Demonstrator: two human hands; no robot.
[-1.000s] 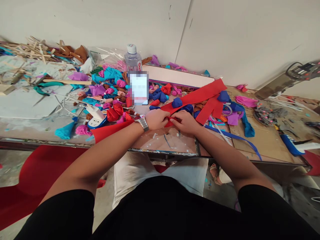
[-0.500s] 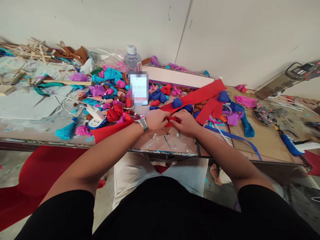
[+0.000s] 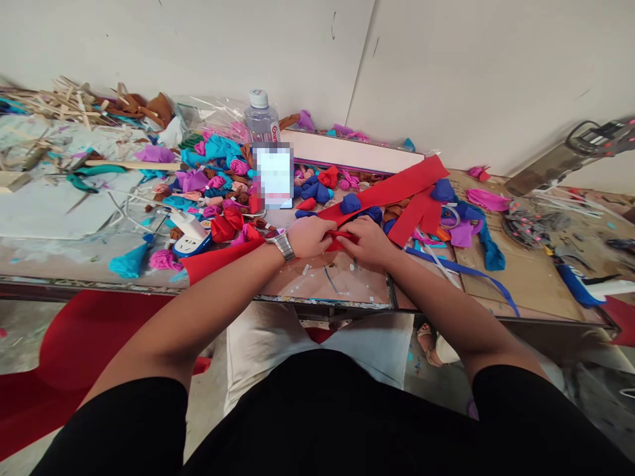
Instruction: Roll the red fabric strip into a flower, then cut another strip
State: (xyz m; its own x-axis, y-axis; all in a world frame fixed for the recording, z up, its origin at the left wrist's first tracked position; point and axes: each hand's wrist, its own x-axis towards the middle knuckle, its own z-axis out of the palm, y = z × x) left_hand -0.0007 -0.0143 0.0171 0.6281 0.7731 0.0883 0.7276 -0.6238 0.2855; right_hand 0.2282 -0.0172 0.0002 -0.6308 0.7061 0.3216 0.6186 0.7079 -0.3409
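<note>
Near the table's front edge, my left hand and my right hand pinch a piece of red fabric between them. The fabric looks folded or rolled at my fingertips, partly hidden by the fingers. A red fabric strip lies by my left wrist, which wears a metal watch. Beyond my right hand, wide red strips lie crosswise on the table. Blue fabric bundles sit just past my fingers.
A lit phone leans before a plastic bottle. Rolled fabric flowers are heaped behind my hands. To the left are a power strip and green-handled pliers. A blue ribbon and a glue gun-like blue object lie right.
My hands stay almost in place, with the fingers shifting slightly on the red fabric. The rest looks the same apart from a small shift of the view.
</note>
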